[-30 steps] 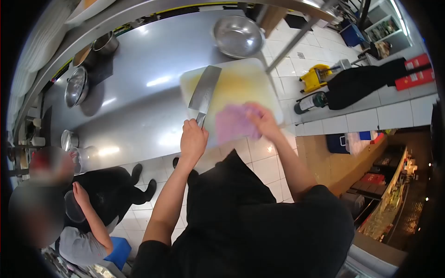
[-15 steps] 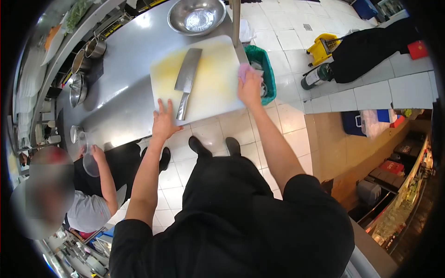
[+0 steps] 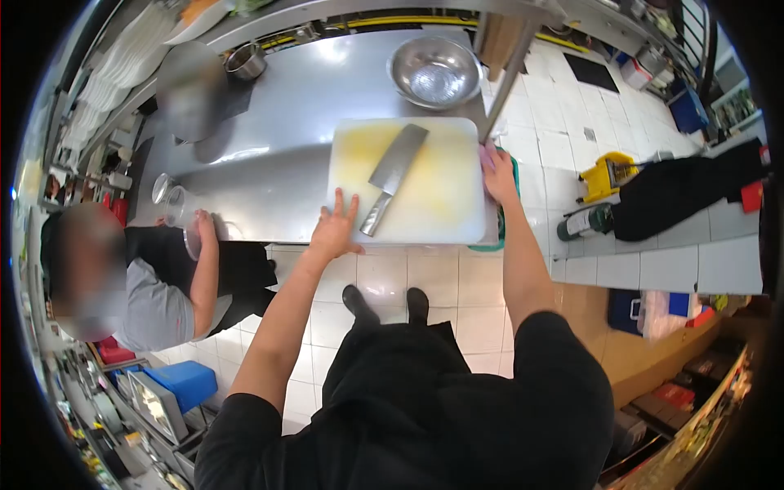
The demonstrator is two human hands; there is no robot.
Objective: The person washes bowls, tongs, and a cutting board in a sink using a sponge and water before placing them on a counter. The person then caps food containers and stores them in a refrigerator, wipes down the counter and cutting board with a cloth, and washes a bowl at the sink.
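Note:
A white cutting board [image 3: 453, 204] with yellow stains lies at the front right of the steel counter. On it rests a cleaver [image 3: 398, 166], blade away from me and metal handle toward the front edge. My left hand [image 3: 333, 232] is open, fingers spread over the board's front left corner beside the cleaver's handle. At the board's right edge, my right hand [image 3: 500, 180] is closed on a pink cloth [image 3: 487, 155], which is mostly hidden by the fingers.
A steel bowl [image 3: 435, 73] sits behind the board, near an upright post [image 3: 508, 77]. A green-lined bin [image 3: 500, 233] stands below my right hand. To the left, a co-worker [image 3: 159, 294] holds a clear plastic container [image 3: 193, 242]. A yellow mop bucket [image 3: 606, 175] stands right.
The view has swung, so the board and bowl appear further right and lower. My right hand stays at the board's right edge with the cloth. My left hand keeps to the front left corner.

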